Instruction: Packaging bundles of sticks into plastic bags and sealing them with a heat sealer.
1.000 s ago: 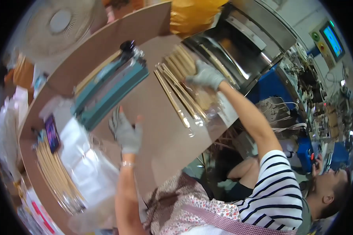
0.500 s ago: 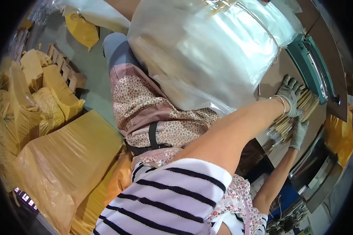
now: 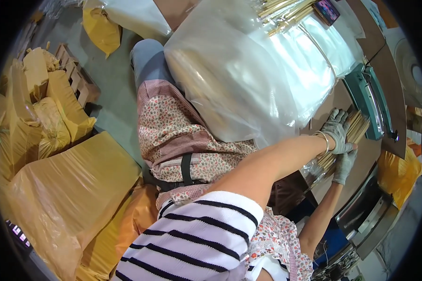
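A bundle of thin wooden sticks (image 3: 357, 125), like chopsticks, lies at the right on the brown table; clear plastic shows around its lower end. My left hand (image 3: 335, 132), in a grey glove with a bracelet at the wrist, lies along the bundle's left side, fingers together and bent over it. Lower down, my right hand (image 3: 345, 165), gloved too, is closed against the bundle's right side, its fingertips close to my left thumb. The hands partly hide the middle of the sticks.
Beyond the hands stands a teal bag sealer (image 3: 368, 100). To their left is a large stack of clear plastic bags (image 3: 248, 79) tied with cord, topped by stick packs (image 3: 288, 14) and a phone (image 3: 327, 11). Yellow sacks (image 3: 65, 196) and a wooden pallet (image 3: 82, 86) occupy the left.
The view has shifted, so the phone and more stick packs show at the top. Both hands stay on the stick bundle, with little change in their hold.
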A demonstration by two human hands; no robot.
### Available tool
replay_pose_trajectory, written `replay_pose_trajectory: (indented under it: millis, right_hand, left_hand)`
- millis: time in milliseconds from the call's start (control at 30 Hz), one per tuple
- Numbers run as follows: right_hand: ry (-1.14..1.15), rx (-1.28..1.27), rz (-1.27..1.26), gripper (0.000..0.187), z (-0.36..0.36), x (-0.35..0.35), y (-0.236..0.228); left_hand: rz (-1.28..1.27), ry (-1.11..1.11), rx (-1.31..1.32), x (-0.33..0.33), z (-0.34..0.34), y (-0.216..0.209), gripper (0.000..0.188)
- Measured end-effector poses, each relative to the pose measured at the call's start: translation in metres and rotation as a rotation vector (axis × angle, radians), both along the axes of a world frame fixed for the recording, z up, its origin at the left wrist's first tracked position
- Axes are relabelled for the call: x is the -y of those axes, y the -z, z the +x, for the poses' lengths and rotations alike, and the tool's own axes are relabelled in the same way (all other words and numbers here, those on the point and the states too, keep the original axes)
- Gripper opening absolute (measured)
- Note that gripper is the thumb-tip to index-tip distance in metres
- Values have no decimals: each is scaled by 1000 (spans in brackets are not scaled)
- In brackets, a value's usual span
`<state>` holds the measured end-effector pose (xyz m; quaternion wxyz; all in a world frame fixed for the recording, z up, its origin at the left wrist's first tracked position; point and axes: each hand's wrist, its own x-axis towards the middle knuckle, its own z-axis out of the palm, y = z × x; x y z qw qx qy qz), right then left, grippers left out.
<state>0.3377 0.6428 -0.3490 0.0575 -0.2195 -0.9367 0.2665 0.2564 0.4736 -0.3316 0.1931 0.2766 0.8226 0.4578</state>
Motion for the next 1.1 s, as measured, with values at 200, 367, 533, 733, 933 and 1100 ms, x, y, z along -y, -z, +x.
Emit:
replay_pose_trajectory:
  millis: [200, 367, 533, 733, 933, 1100]
  right_hand:
    - [34, 35, 20, 67, -3, 20, -6]
    - [-26, -181, -317, 37, 7, 8, -20]
    - [198, -134, 363, 66, -12, 50, 24]
    - [239, -30, 56, 85, 6, 60, -24]
    - [273, 70, 97, 84, -1, 81, -50]
    - [246, 45, 99, 95, -6, 70, -29]
  left_hand:
    - [24, -80, -43, 12, 4, 0, 97]
    - [33, 35, -10, -6, 2, -19, 101]
    - [12, -15, 8, 33, -18, -5, 70]
    - [116, 248, -297, 158, -15, -123, 41]
    - [-363, 124, -1003, 317, -28, -141, 40]
    - [-688, 27, -961, 356, -42, -129, 49]
